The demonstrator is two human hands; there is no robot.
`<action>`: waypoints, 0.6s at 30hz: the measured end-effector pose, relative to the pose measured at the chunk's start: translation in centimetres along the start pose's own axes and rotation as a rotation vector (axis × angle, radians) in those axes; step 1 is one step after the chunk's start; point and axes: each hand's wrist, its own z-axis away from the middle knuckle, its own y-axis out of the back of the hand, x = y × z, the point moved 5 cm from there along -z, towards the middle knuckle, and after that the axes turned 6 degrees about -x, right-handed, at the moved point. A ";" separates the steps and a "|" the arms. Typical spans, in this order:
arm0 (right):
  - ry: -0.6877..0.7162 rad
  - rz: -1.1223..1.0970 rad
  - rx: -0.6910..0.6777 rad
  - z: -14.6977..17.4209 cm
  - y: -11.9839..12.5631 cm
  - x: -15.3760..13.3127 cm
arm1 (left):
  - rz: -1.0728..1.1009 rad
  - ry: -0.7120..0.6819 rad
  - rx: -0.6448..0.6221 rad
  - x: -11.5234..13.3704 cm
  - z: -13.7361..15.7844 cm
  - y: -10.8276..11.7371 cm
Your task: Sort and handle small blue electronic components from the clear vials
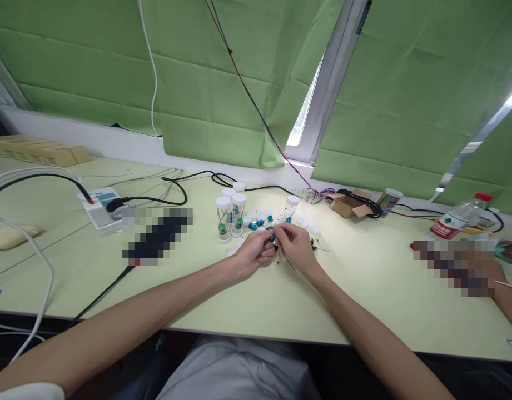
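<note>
My left hand and my right hand meet over the middle of the table, fingertips pinched together. A small blue piece shows between the fingers of my left hand. The fingertips of my right hand close at the same spot; what they grip is hidden. A thin dark strand sticks out below my right hand. Just beyond lie several small blue pieces among clear and white parts. To the left stand several clear tubes with white caps, with green balls and dark stems inside.
A white power strip and a pixelated dark object lie to the left. Rightward are an open cardboard box, a can and a red-capped bottle. Another person's forearm rests at the right edge. Cables run along the back.
</note>
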 end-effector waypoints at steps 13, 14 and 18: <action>0.010 0.030 0.000 0.0 0.1 -0.1 | 0.012 -0.007 -0.005 -0.1 -0.1 0.2; 0.011 0.030 0.000 0.0 0.1 -0.2 | 0.014 -0.007 -0.005 -0.1 -0.1 0.1; 0.013 0.034 0.001 0.0 0.1 -0.5 | 0.018 -0.004 -0.004 -0.1 -0.1 0.1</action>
